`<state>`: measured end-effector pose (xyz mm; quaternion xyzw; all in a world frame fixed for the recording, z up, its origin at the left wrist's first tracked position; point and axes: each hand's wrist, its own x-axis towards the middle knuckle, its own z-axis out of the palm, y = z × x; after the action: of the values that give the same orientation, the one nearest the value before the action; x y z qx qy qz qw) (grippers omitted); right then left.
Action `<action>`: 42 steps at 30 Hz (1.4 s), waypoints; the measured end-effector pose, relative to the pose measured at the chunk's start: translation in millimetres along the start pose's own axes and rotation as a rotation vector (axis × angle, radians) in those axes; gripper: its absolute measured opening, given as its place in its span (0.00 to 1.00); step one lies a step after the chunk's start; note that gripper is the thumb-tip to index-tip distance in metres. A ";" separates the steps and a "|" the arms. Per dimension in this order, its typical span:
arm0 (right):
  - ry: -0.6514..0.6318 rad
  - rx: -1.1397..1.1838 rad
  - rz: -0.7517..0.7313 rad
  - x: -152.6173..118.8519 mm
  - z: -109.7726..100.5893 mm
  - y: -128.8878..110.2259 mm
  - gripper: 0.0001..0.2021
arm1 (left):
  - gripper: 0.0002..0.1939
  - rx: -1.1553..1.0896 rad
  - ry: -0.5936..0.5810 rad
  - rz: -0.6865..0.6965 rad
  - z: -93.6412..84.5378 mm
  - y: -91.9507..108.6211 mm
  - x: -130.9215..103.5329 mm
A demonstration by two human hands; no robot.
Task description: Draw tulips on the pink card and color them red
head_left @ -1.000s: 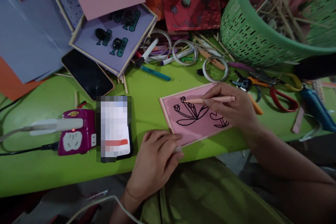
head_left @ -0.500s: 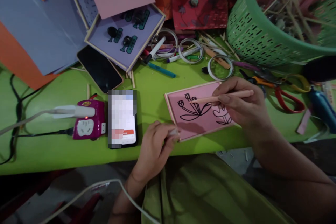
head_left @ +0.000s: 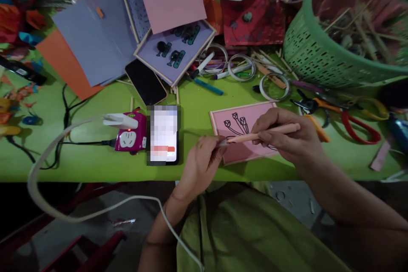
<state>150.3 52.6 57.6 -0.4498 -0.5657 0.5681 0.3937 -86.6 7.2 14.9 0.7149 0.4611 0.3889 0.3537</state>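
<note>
A peach-coloured marker (head_left: pixel 244 137) is pinched between the fingers and thumb of my right hand (head_left: pixel 287 136), its tip pointing left. My left hand (head_left: pixel 201 163) is closed on a small pale marker cap (head_left: pixel 223 143), and the marker's tip meets it or lies right at its end. Beneath both hands, a pink card (head_left: pixel 237 154) with a thin wooden frame lies on the green table (head_left: pixel 194 119). Black outlines of flowers are drawn on it; my right hand covers part of them.
A purple power adapter (head_left: pixel 129 138) and a lit phone (head_left: pixel 164 134) are left of the card. Behind it lie tape rolls (head_left: pixel 274 87) and a blue marker (head_left: pixel 208 86). Red-handled scissors (head_left: pixel 360 129) rest at the right, below a green basket (head_left: pixel 318 59).
My right hand has brought the marker down and left, from over the drawing to the cap in my left hand. The camera view has shifted, showing more of the table's left side.
</note>
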 end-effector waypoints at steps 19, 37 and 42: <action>-0.168 -0.123 -0.148 -10.9 -2.0 -1.3 0.08 | 0.18 -0.138 -0.147 0.021 -0.4 7.8 1.1; 0.206 -1.144 -0.355 134.0 -90.1 -8.9 0.07 | 0.22 -0.323 0.103 -0.178 6.3 3.1 5.7; 0.186 -1.242 -0.361 149.7 -91.1 3.1 0.08 | 0.20 -0.311 0.087 -0.180 4.7 3.7 4.8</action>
<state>194.9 221.9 48.6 -0.5388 -0.8189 0.0191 0.1969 -79.7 9.8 17.1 0.5897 0.4725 0.4529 0.4732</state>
